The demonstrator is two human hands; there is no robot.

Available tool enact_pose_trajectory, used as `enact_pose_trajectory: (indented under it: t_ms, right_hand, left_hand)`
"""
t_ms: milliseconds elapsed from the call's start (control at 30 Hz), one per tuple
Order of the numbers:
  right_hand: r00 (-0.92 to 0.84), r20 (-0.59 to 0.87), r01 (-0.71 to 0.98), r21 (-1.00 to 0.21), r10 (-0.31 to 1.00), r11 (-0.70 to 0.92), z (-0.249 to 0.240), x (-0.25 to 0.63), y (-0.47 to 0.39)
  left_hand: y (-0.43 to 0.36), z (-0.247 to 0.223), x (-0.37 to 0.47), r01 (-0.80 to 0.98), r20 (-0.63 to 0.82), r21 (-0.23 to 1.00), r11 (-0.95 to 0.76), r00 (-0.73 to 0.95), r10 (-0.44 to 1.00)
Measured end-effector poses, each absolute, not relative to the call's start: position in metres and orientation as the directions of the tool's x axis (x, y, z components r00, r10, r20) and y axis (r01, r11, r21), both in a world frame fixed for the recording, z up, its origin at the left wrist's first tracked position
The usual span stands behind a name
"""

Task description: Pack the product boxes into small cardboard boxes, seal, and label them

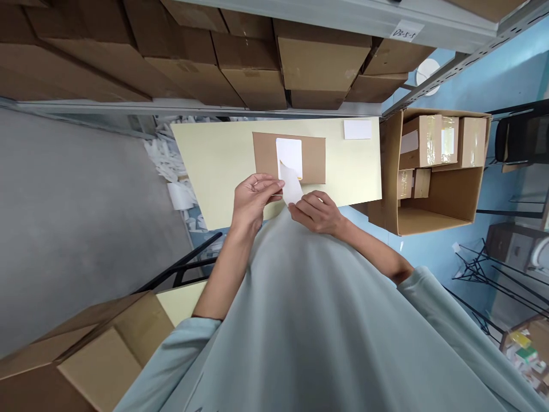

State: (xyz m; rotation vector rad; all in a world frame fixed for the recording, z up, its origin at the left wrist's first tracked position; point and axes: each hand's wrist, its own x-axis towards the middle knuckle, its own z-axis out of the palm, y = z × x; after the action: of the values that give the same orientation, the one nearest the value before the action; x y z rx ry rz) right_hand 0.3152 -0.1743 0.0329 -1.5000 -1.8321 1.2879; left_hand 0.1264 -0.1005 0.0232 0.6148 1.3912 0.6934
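A small white paper label [291, 186] is held between my two hands in front of my body. My left hand [256, 199] pinches its left edge between thumb and fingers, while my right hand [316, 212] grips the lower right corner with curled fingers. Just beyond lies a flat brown cardboard box [314, 160] on the pale yellow tabletop [218, 166]. Another white label [289, 151] rests on the box's middle, partly hidden behind the held label. Whether the two overlap or touch, I cannot tell.
A white paper slip [357, 129] lies at the table's far right. To the right stands a large open carton [388, 171] with several taped boxes inside. Shelved cartons [321, 63] line the back under a metal beam [326, 23]. Another carton [111, 343] is at lower left.
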Motion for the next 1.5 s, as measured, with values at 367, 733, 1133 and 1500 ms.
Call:
enact_pose_trajectory:
  t_ms: [367,733,1133,1500]
  right_hand:
    - [-0.225,-0.133,0.714,-0.697,0.965,0.071,0.025,0.320,-0.178]
    - [0.199,-0.363,0.123,-0.912,0.910,-0.390,0.028,0.330,-0.143]
    - [0.109,0.050,0.851,-0.520,0.993,-0.067,0.009,0.324,-0.170]
    - [0.046,-0.003,0.652,-0.758,0.999,-0.032,0.018,0.301,-0.174]
  left_hand:
    - [-0.090,0.021,0.119,-0.133,-0.522,0.848,0.513,-0.039,0.852]
    - [-0.096,0.019,0.101,-0.119,-0.581,0.795,0.595,0.133,0.803]
    - [-0.105,-0.016,0.095,0.103,-0.486,0.870,0.483,0.010,0.874]
    - [-0.108,-0.025,0.096,0.208,-0.440,0.887,0.411,0.114,0.891]
